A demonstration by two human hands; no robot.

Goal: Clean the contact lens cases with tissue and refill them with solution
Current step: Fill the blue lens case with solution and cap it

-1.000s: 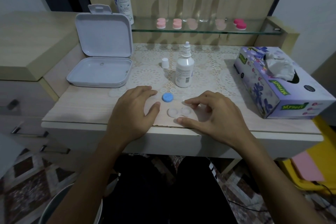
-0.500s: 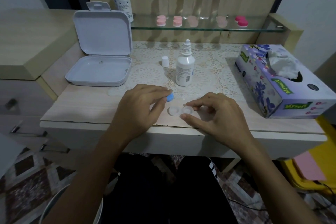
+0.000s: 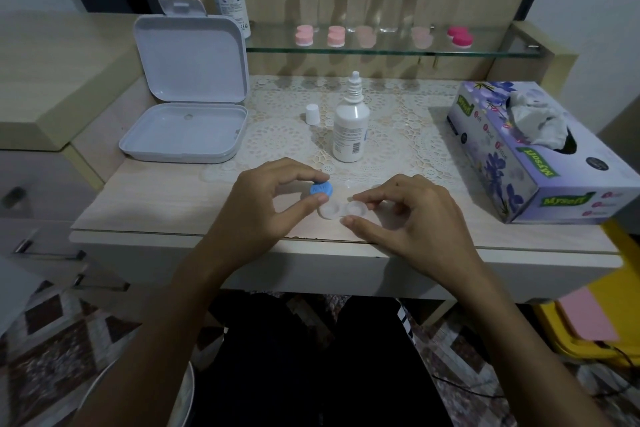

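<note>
Seemingly near the end, the left hand [image 3: 263, 208] pinches the blue cap [image 3: 321, 189] beside the open lens case [image 3: 343, 210], which the right hand [image 3: 412, 218] grips, below the uncapped solution bottle [image 3: 350, 128].

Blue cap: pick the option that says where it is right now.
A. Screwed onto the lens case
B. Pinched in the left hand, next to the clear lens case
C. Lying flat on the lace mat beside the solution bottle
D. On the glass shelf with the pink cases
B: the blue cap is pinched between thumb and fingers of the left hand, just left of the open clear lens case that the right hand steadies.
</note>
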